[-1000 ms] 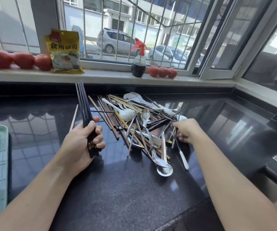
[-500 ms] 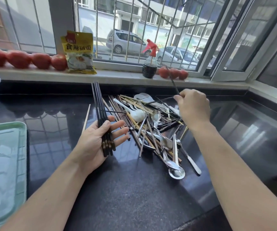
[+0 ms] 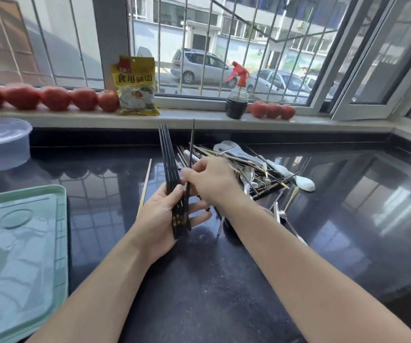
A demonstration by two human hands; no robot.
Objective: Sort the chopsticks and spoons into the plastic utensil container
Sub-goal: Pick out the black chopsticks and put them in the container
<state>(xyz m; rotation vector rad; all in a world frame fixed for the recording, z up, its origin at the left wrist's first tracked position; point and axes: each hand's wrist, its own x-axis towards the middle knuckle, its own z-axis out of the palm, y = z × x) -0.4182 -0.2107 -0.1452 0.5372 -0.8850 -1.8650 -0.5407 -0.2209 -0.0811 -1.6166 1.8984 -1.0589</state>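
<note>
Left hand (image 3: 161, 214) grips a bundle of about five black chopsticks (image 3: 171, 169) near the butt ends, tips up over the desk (image 3: 199, 280); right hand (image 3: 211, 179) pinches one more dark chopstick (image 3: 191, 149) mid-shaft, just beside the bundle. Judged light, stiff, smooth, so slippery: hold near the thick ends with the thumb across all shafts. The mixed pile (image 3: 246, 169) shows two white spoons plainly; metal spoons and remaining sticks overlap, uncountable.
</note>
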